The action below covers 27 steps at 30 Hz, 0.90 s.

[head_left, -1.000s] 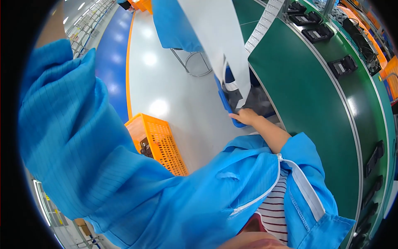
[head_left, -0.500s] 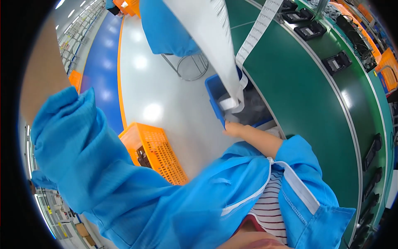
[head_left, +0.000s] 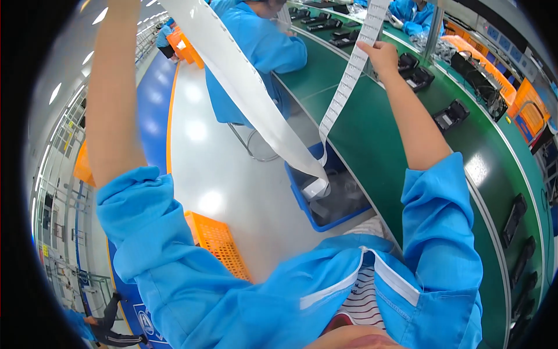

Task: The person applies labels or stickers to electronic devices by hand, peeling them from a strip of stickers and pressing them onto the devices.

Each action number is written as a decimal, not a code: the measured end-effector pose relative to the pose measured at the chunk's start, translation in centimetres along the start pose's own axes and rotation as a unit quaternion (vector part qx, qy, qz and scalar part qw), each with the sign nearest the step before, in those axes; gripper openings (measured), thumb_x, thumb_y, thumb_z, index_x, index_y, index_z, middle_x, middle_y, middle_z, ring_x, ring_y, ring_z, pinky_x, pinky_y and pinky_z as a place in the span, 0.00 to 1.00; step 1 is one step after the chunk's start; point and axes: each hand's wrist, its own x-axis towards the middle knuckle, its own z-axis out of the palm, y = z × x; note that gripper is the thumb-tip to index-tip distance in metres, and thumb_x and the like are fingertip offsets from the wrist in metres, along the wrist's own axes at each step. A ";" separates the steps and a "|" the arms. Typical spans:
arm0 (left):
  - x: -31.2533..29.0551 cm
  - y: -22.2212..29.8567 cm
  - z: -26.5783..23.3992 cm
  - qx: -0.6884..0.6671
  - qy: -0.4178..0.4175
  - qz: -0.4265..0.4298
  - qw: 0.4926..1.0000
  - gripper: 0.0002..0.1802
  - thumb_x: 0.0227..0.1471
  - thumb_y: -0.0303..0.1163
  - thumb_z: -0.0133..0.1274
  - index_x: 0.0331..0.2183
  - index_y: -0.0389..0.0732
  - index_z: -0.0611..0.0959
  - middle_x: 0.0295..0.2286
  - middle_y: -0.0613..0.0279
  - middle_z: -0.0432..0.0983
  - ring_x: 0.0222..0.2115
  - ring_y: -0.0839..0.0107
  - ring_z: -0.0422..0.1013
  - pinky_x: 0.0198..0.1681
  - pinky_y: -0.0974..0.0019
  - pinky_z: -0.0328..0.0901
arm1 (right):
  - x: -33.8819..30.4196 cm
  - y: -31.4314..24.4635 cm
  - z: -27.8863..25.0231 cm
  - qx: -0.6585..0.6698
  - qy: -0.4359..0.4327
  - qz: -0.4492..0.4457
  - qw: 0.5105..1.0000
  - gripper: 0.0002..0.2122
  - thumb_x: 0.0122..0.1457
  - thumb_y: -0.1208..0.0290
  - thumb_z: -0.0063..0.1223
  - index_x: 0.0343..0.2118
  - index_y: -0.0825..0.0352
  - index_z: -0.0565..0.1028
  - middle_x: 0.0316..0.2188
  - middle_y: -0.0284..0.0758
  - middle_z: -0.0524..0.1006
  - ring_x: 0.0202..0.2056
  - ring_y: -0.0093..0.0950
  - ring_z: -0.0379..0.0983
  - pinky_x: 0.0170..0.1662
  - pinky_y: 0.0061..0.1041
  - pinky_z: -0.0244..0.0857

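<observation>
White label strip (head_left: pixel 343 96) hangs pinched in the right hand (head_left: pixel 381 55) — left hand off-frame, grip unclear.

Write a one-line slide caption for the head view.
Right hand lifts a long white strip that loops down into a blue bin beside the green conveyor.

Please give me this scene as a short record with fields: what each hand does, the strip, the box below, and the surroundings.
right hand: raised right hand pinches the long white perforated strip
left hand: out of view above the frame; bare left forearm raised
strip: hangs in a loop, lowest part in the blue plastic box
floor: orange plastic crate beside the box
right side: green conveyor belt carrying black devices
</observation>
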 end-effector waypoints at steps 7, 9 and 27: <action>-5.0 -3.3 -0.8 0.020 -0.053 -0.042 0.998 0.15 0.47 0.33 0.43 0.31 0.28 0.71 0.24 0.49 0.72 0.22 0.62 0.71 0.23 0.64 0.67 | -6.0 2.6 0.7 -0.012 -0.171 -0.077 0.982 0.17 0.40 0.58 0.54 0.23 0.70 0.73 0.20 0.40 0.73 0.23 0.31 0.70 0.27 0.26 0.61; -5.3 -4.6 -3.1 0.006 -0.130 -0.083 0.988 0.15 0.47 0.34 0.43 0.29 0.29 0.72 0.22 0.49 0.72 0.21 0.63 0.71 0.21 0.64 0.66 | -7.7 4.3 1.5 -0.144 -0.278 -0.080 0.946 0.23 0.38 0.52 0.55 0.28 0.72 0.73 0.27 0.43 0.73 0.29 0.33 0.70 0.31 0.26 0.62; -48.6 -7.7 16.4 -0.327 -0.389 -0.278 0.815 0.09 0.50 0.32 0.39 0.33 0.37 0.65 0.20 0.61 0.70 0.14 0.77 0.65 0.15 0.75 0.59 | 2.5 -1.3 -23.3 0.678 0.078 -0.013 0.731 0.12 0.51 0.66 0.42 0.31 0.72 0.68 0.25 0.34 0.70 0.19 0.18 0.58 0.20 0.13 0.51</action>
